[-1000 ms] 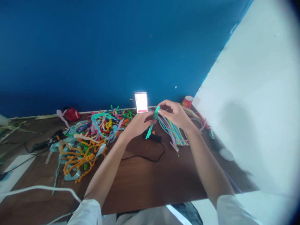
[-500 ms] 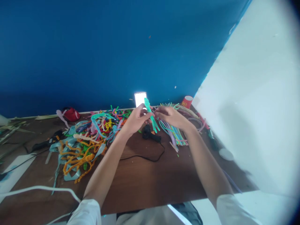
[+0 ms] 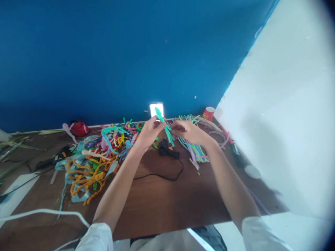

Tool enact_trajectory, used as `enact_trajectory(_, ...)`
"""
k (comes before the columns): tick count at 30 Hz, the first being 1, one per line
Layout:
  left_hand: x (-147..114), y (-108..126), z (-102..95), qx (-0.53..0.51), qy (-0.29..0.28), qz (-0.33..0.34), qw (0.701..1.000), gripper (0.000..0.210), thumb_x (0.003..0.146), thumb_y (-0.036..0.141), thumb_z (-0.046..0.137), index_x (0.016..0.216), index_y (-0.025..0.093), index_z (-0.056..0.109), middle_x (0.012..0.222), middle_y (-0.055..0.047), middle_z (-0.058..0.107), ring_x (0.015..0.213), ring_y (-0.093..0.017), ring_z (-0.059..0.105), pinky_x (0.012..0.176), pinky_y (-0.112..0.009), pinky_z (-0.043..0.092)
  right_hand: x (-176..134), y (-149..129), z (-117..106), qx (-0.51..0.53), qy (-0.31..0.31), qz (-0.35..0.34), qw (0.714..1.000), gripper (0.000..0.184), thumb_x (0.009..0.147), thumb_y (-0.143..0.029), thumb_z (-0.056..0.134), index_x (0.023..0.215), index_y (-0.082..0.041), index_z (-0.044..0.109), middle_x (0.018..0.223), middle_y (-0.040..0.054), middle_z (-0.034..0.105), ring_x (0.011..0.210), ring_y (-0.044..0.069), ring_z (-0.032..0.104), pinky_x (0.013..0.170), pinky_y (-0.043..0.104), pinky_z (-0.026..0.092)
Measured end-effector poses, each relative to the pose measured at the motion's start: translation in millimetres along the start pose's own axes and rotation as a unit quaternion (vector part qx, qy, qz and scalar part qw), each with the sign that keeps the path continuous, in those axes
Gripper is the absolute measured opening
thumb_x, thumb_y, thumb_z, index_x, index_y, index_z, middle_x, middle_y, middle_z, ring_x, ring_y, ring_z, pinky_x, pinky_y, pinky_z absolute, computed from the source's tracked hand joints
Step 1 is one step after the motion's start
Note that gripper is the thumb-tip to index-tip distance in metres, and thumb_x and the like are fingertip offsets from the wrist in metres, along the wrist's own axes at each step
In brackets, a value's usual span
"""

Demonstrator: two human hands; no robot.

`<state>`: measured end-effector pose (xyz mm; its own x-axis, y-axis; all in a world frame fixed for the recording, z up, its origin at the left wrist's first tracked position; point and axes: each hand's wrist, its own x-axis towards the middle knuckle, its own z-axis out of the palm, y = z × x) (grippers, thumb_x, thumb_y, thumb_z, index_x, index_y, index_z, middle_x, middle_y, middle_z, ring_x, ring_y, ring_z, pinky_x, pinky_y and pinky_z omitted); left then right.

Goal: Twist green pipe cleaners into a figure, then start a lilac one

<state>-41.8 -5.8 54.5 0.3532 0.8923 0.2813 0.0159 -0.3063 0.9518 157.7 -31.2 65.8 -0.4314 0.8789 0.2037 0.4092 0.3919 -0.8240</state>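
A green pipe-cleaner piece [image 3: 158,113], thick and wound at its top with several loose strands below, is held up above the table, tilted to the left. My left hand [image 3: 150,132] grips it around the middle between thumb and fingers. On its right side my right hand [image 3: 188,131] has bent fingers closed at the loose strands; its fingertips are partly hidden. Behind the wound top stands a bright-screened phone [image 3: 153,110] against the wall. Under the hands lies a black glue gun [image 3: 167,150] with its cord.
Left of my hands is a tangled heap of coloured pipe cleaners [image 3: 89,174]. Straight pastel pipe cleaners [image 3: 199,153] lie to the right. A red paper cup [image 3: 208,114] stands near the corner, a red pouch [image 3: 80,128] by the wall. A white cable [image 3: 47,210] crosses the lower left.
The green pipe-cleaner piece has tilted and shifted a little to the left. My right hand has moved slightly down, its fingers now at the loose strands.
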Motion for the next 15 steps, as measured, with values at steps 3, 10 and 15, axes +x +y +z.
enact_trajectory(3,-0.9,-1.4,-0.1,0.016,0.0,-0.01,1.0,0.034,0.087,0.043,0.064,0.11,0.019,0.063,0.085,-0.003,0.068,0.072,-0.014,0.064,0.063,-0.025,0.05,-0.9,-2.2,0.7,0.026,0.0,0.006,1.0,0.012,0.091,-0.03,0.056,0.089,-0.019,0.059,0.078,0.002,0.069,0.073,0.017,0.064,0.07,0.032,0.048)
enact_trajectory(10,-1.8,1.1,-2.0,0.036,-0.024,-0.023,0.999,0.034,0.084,0.043,0.067,0.108,0.019,0.063,0.084,-0.003,0.067,0.068,-0.012,0.06,0.057,-0.022,0.046,-1.4,2.1,-1.8,0.001,0.015,0.008,1.0,0.01,0.091,-0.028,0.058,0.095,-0.02,0.061,0.08,0.0027,0.07,0.073,0.017,0.065,0.069,0.033,0.048)
enact_trajectory(15,-0.4,-2.9,-0.1,0.019,-0.001,-0.024,1.0,0.037,0.079,0.043,0.073,0.101,0.016,0.061,0.082,-0.004,0.066,0.065,-0.012,0.06,0.056,-0.022,0.045,0.5,1.8,-1.5,-0.037,0.061,-0.017,0.997,0.012,0.089,-0.03,0.059,0.091,-0.019,0.064,0.085,0.0029,0.068,0.079,0.018,0.062,0.073,0.032,0.045)
